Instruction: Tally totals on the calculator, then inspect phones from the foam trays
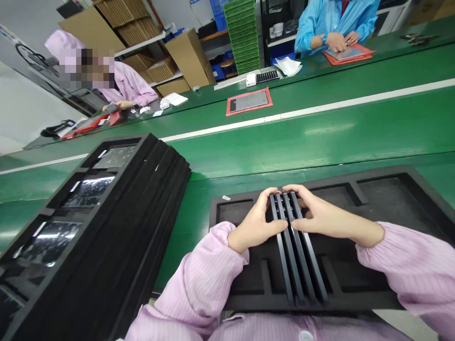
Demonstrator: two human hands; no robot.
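Thin dark panels (pixel 301 258), standing on edge over the black foam tray (pixel 387 203), are probably stiff, slick and breakable, best gripped by outer sides and rims, where left hand (pixel 253 228) and right hand (pixel 327 218) clasp them, fingers part-curled.

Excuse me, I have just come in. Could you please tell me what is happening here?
The person wearing the camera holds a row of thin dark panels on edge between the left hand and the right hand, over a black tray. To the left stands a stack of black trays, with shiny pieces in the top one. Across the green work surface, a person in blue has both hands at a flat grey piece.
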